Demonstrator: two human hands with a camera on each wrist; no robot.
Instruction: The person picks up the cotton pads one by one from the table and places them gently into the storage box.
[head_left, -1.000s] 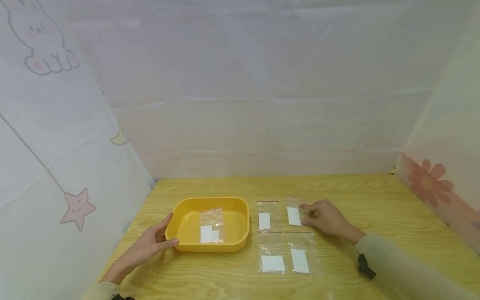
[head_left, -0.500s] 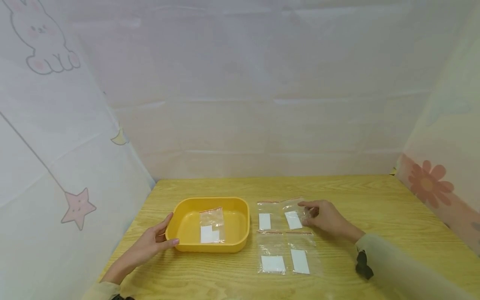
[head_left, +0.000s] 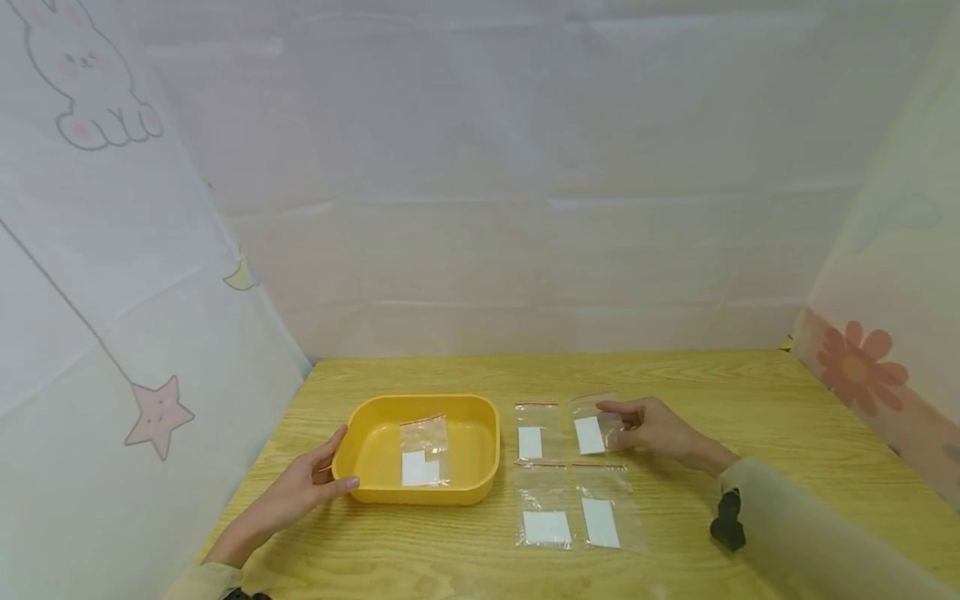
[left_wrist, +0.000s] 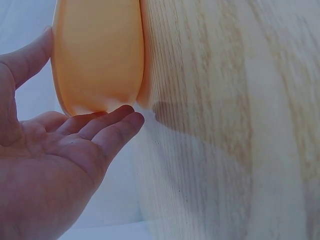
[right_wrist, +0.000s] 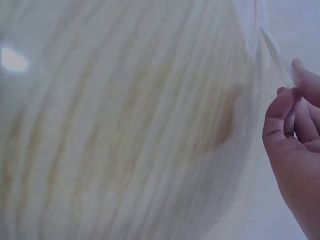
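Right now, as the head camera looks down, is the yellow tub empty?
No, a clear plastic bag with a red line along its top lies inside the yellow tub.

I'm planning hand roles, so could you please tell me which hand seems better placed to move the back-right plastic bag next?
Probably the right hand: it pinches that plastic bag, while the left hand is farther away, holding the yellow tub by its left end.

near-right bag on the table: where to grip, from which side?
I'd pinch the near-right bag at its right edge, coming from the right: bare film extends past its white card there, while the near-left bag lies close on the other side.
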